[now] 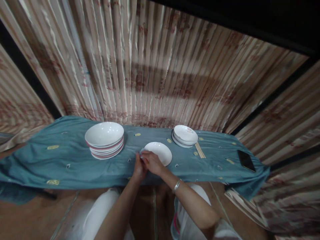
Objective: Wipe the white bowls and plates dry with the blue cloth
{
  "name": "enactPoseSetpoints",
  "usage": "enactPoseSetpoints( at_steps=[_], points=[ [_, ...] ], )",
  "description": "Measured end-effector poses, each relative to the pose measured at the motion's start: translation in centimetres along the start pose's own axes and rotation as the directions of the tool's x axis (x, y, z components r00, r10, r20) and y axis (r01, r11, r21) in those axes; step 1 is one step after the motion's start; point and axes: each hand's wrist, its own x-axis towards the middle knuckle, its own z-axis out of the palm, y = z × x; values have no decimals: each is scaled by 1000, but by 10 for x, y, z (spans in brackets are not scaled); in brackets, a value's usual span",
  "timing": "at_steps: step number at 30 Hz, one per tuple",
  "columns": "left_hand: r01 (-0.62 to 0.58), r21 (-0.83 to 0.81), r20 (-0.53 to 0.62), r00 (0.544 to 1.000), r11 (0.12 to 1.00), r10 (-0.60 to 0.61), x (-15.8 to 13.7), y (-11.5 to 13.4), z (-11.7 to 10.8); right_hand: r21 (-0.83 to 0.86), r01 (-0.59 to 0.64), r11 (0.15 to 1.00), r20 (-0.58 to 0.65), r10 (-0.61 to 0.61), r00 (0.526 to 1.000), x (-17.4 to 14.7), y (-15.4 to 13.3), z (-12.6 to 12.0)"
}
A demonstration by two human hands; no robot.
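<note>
Cloth (77, 173), curtain (160, 66) behind: left stack (104, 141) and right stack (185, 136) formed, sticks (200, 150) by the latter; plate (161, 152) between them, unstacked. Left hand (140, 167) and right hand (151, 162) meet at its left edge; grip obscured, contents cannot be told

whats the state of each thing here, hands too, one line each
single white dish: upright, partly covered by the right hand
left hand: fingers bent, meeting the right; grip unclear
right hand: fingers bent, at the dish's left side
large bowls: stacked, top one facing up
small dishes: stacked, top one facing up
pale sticks: lying together
phone: lying flat, screen dark
curtain: hanging in folds
</note>
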Motion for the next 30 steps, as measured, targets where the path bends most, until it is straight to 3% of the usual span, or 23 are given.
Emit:
enactPoseSetpoints(
  at_steps=[5, 10, 16, 21, 23, 25, 28, 30],
  points=[
    [-33, 43, 19, 999, 998, 33, -4, 2, 6, 67, 9, 998, -29, -7, 1000, -44, -3, -9],
    [-33, 151, -9, 999, 988, 35, -7, 2, 6, 29, 50, 998, -63, -48, 997, -78, 2, -16],
    [-35, 211, -33, 999, 977, 43, -5, 0, 2, -56, -6, 998, -120, -1, 993, -108, 31, -18],
    [-45, 226, -11, 999, 973, 48, -7, 1, 4, 49, -116, 992, -221, 124, 967, -114, 50, -13],
    [-38, 235, -24, 999, 971, 45, -9, 2, 6, 142, -175, 974, -285, 210, 935, -113, 55, -13],
    [-33, 241, -47, 998, 970, 46, -10, 4, 8, 265, -244, 933, -355, 330, 875, -110, 62, -17],
    [-21, 251, -107, 993, 968, 49, -10, 5, 10, 510, -305, 804, -407, 538, 738, -107, 75, -26],
    [-11, 260, -144, 988, 965, 50, -9, 6, 11, 691, -298, 659, -373, 678, 634, -106, 84, -33]
  ],
)
